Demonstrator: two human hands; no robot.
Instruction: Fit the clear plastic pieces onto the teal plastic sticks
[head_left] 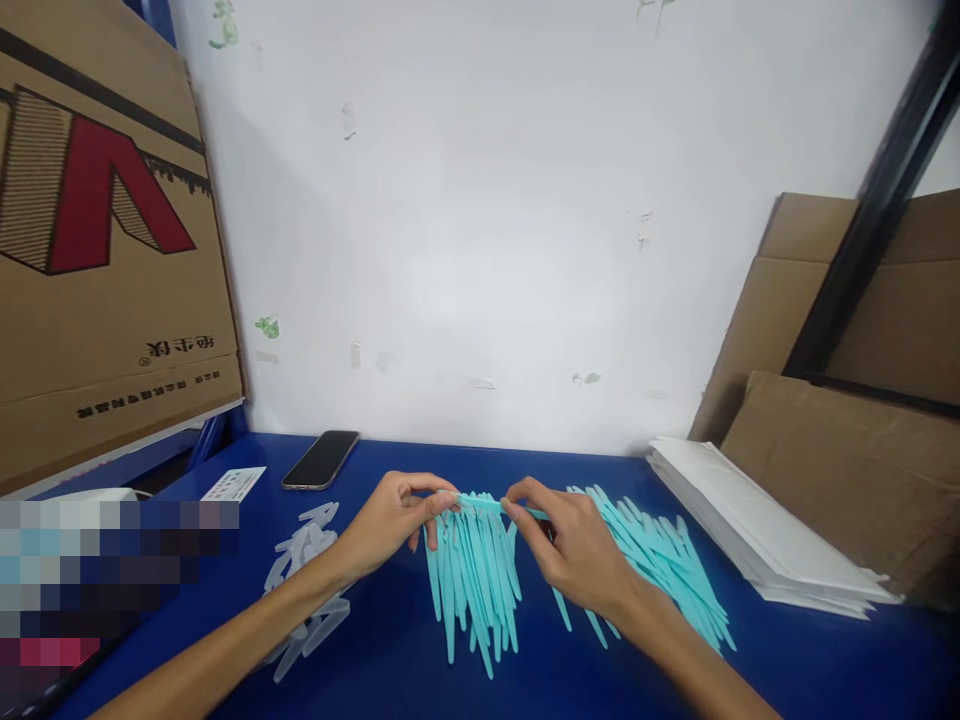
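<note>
A slim teal plastic stick [482, 503], shaped like an eyebrow razor, lies level between my two hands. My left hand [409, 515] pinches its left end, where the fingers hide the tip. The thumb and fingers of my right hand [574, 535] close on its right part, and the tail shows past them. Just below is a fanned pile of the same teal sticks [476, 590]. A second teal pile [667, 565] spreads behind and right of my right hand, partly covered by it. Translucent plastic caps [307, 560] lie in a heap left of my left forearm.
A phone [321, 460] and a printed card [234, 484] rest on the blue table [390, 660] at the back left. White flat packets [765, 530] are stacked at right beside cardboard [847, 470]. A large carton [112, 230] stands at left; a white wall [480, 220] closes the back.
</note>
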